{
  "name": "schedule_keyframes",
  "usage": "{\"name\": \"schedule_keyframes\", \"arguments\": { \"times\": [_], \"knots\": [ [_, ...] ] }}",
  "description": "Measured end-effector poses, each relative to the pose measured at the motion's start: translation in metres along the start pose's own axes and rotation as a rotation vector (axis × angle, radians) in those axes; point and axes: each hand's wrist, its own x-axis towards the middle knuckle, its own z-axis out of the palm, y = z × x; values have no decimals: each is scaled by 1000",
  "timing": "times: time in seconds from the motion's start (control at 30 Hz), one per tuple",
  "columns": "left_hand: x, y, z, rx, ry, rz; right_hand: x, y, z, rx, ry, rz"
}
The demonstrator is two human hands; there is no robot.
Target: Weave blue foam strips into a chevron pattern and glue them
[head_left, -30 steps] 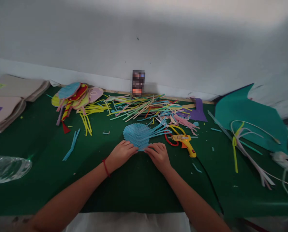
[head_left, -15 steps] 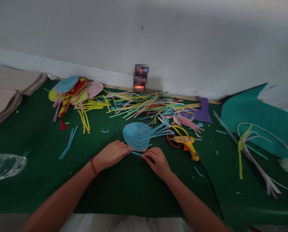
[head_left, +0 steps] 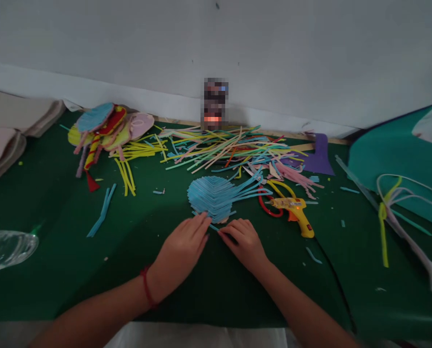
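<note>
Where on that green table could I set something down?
Bare green tabletop lies between the left hand, right hand and near edge; nearly bare too just right of the clear plastic bottle. Crowded: the far side, heaped with thin multicoloured strips.

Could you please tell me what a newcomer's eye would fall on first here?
Probably the bright blue, strip-covered round piece in the middle of the green table, with the left hand at its lower edge and the right hand pinching a thin blue strip just below it. Next would come the tangled heap of colourful strips behind it, and the yellow glue gun to the right.
</note>
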Motion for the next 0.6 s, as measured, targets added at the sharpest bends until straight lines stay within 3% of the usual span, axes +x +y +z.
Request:
{"name": "schedule_keyframes", "arguments": {
  "times": [0.1,0.2,0.6],
  "knots": [
    [-10,18,9,48,-106,14,-1,2,4,-5,-4,13],
    [-15,22,16,93,-191,-8,-2,2,6,-5,-5,29],
    [-11,20,18,139,-237,-74,7,-8,7,-64,39,-94]
  ]
}}
